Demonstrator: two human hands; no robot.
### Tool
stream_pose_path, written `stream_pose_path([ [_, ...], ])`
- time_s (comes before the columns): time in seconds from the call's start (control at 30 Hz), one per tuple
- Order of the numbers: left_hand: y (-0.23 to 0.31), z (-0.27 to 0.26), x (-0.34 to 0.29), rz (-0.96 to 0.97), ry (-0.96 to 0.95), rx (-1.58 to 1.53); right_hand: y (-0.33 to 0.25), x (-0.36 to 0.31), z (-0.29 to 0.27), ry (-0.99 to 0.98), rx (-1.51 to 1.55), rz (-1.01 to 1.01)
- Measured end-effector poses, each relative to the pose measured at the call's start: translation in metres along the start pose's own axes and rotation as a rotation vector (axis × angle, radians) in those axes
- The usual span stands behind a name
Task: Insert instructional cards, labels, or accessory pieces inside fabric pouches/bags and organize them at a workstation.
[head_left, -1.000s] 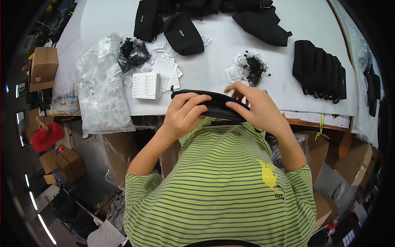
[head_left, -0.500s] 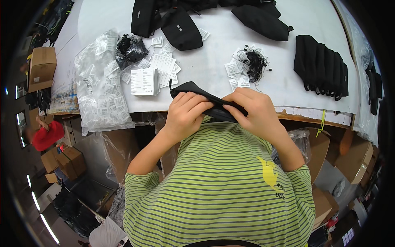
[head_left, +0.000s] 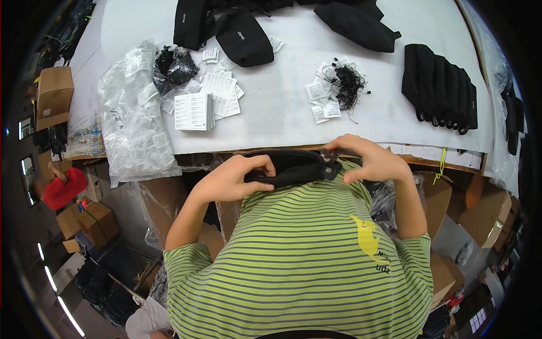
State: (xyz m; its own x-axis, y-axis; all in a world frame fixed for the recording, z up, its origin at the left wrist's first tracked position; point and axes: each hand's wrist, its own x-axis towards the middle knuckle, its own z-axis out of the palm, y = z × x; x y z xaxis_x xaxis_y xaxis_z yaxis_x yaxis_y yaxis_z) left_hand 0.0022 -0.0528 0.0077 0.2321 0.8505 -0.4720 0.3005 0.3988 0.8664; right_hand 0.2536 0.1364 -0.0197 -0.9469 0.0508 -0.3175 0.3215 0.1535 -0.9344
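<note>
A black fabric pouch (head_left: 291,169) is held level at the table's front edge, close to my shirt, its mouth spread and facing up. My left hand (head_left: 237,176) grips the left side of it, thumb on the near rim and fingers reaching inside. At the pouch's right end sit a small black cord loop and fitting (head_left: 331,167). My right hand (head_left: 370,161) is beside that end, its fingertips at the far rim and its thumb stretched apart on the near side.
On the white table (head_left: 271,113) lie a stack of printed cards (head_left: 192,112), a clear bag of white packets (head_left: 138,130), and a tangle of black cords (head_left: 347,85) beside more packets. Black pouches (head_left: 244,38) lie at the back; a row of folded ones (head_left: 440,87) rests at the right.
The pouch has come down toward me from above the table edge and its mouth has been spread. My left hand moved lower left; my right hand shifted right and its fingers parted.
</note>
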Motion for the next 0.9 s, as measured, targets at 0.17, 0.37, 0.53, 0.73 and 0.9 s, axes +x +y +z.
stream_pose_path([
  [0.17,-0.015,0.006,0.003,0.031,-0.004,-0.225,-0.002,-0.008,0.002,0.084,-0.058,0.103],
  [0.37,-0.031,-0.001,0.004,-0.128,-0.086,-0.350,-0.007,-0.033,-0.013,0.177,0.032,0.230],
  [0.53,-0.045,0.002,0.010,-0.137,0.003,-0.521,-0.005,-0.052,-0.039,0.367,0.022,0.229],
  [0.73,-0.041,0.001,0.019,-0.100,-0.120,-0.406,0.031,-0.039,-0.045,1.000,0.836,-0.186],
  [0.9,-0.036,0.004,0.025,-0.053,-0.115,-0.302,0.012,0.065,0.011,0.796,1.667,0.008],
])
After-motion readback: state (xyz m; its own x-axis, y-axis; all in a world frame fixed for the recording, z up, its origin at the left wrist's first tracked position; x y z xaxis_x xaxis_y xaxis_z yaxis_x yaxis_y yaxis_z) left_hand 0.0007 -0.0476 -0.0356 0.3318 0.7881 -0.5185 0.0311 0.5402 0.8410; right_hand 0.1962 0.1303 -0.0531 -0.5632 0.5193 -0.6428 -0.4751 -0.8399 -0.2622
